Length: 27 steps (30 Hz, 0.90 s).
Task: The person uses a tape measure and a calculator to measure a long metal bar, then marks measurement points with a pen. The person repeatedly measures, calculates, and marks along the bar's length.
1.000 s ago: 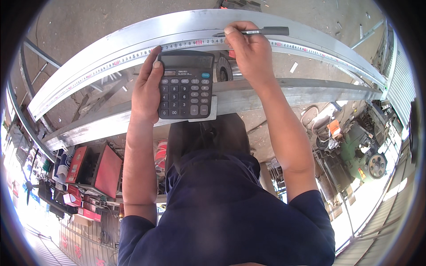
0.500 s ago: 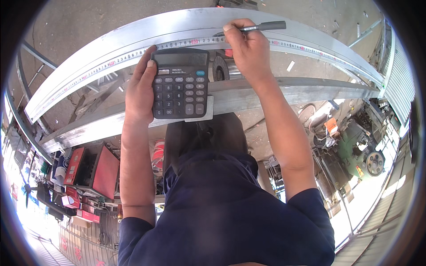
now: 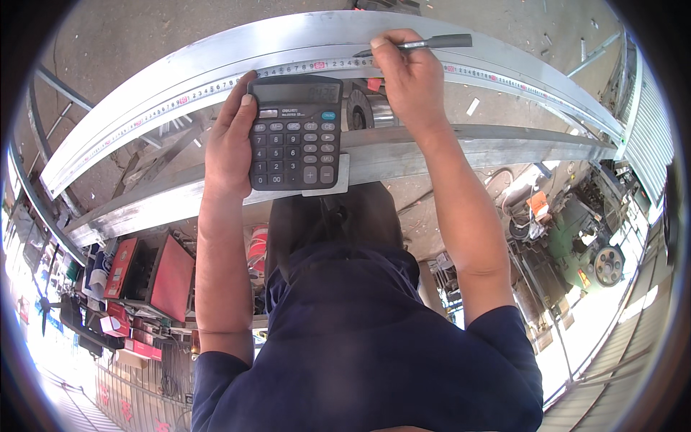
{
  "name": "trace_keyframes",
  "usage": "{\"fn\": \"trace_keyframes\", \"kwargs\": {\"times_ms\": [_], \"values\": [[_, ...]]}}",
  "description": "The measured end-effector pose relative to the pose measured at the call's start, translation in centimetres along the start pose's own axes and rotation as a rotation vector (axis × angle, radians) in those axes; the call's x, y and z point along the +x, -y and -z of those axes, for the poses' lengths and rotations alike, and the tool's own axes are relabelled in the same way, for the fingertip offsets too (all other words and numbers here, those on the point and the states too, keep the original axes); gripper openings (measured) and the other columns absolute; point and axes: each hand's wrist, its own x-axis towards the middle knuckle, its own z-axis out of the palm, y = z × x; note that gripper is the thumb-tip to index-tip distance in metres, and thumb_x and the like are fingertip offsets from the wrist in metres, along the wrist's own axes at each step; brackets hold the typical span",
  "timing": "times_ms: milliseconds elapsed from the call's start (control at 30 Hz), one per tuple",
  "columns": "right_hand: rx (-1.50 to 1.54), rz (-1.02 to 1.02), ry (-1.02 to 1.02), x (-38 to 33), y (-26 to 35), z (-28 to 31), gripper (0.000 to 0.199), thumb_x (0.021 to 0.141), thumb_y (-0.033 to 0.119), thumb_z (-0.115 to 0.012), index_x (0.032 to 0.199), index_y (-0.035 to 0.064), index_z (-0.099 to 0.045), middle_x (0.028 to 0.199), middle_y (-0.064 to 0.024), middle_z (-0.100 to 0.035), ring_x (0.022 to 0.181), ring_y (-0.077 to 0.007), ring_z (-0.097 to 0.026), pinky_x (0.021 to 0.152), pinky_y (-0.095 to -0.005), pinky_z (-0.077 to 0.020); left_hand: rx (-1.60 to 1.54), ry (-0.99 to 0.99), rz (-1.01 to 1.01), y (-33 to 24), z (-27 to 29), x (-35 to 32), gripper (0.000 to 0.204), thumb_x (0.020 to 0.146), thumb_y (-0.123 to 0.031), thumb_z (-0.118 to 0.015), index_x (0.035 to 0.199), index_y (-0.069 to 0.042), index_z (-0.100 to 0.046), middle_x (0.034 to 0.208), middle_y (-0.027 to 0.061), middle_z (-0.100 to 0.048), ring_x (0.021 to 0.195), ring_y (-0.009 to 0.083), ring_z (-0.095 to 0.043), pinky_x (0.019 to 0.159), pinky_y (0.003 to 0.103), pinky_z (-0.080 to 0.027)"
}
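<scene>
My left hand [image 3: 231,147] is closed on the left side of a black desktop calculator [image 3: 295,155], its display tilted up toward me and its keys facing me. The calculator is held over two long silver metal bars. Along the farther metal bar [image 3: 288,36] runs a white tape measure [image 3: 209,90] with black and red markings. My right hand [image 3: 414,79] grips a black marker pen [image 3: 450,41], its tip pointing left, close to the tape's upper edge. Part of the tape is hidden behind my right hand.
The nearer metal bar [image 3: 403,155] crosses below the calculator. At the left stand red metal cabinets [image 3: 171,277] and small boxes. A green machine with a wheel [image 3: 609,266] is at the right. Metal scraps lie on the concrete floor beyond the bars.
Both hands, the calculator and the pen have shifted very slightly to the right. Digits now show on the calculator's display. Both grips stay the same.
</scene>
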Motion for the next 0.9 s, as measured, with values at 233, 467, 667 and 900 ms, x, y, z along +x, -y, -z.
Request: {"fn": "trace_keyframes", "kwargs": {"times_ms": [233,467,667,900], "values": [[-0.029,0.049,-0.017,-0.09,-0.11,-0.09,0.017,0.101,0.017,-0.068,0.097,0.001,-0.068,0.062,-0.0038,-0.063,0.055,-0.0103,-0.058,0.055,-0.0283,-0.0462,-0.011,0.018,0.007,0.22,0.24,0.25,0.05,0.113,-0.022,-0.041,0.159,-0.001,-0.038,0.133,0.0148,-0.065,0.111,0.0173,-0.07,0.092,0.03,-0.059],[-0.075,0.086,-0.019,-0.13,0.0,-0.2,0.018,0.101,0.019,-0.069,0.097,0.0005,-0.068,0.063,-0.0063,-0.066,0.056,-0.0149,-0.063,0.056,-0.0299,-0.0492,-0.045,-0.01,0.007,0.26,-0.03,0.09,0.047,0.113,-0.022,-0.044,0.156,-0.003,-0.045,0.125,0.0106,-0.069,0.1,0.0122,-0.07,0.083,0.026,-0.059],[-0.094,0.115,-0.024,0.07,-0.18,-0.23,0.019,0.101,0.019,-0.07,0.097,0.0007,-0.068,0.063,-0.0068,-0.065,0.056,-0.0162,-0.063,0.055,-0.0306,-0.049,-0.043,-0.017,0.005,0.06,-0.27,0.14,0.047,0.113,-0.022,-0.044,0.156,-0.002,-0.045,0.124,0.011,-0.069,0.099,0.0122,-0.071,0.082,0.026,-0.06],[-0.068,0.029,0.008,-0.14,-0.12,-0.13,0.019,0.1,0.019,-0.07,0.095,0.001,-0.068,0.065,-0.0075,-0.066,0.056,-0.0175,-0.063,0.056,-0.031,-0.0495,-0.037,-0.014,0.002,0.19,-0.19,0.18,0.048,0.113,-0.023,-0.045,0.156,-0.002,-0.045,0.122,0.0105,-0.069,0.098,0.0117,-0.07,0.082,0.026,-0.059]]}}
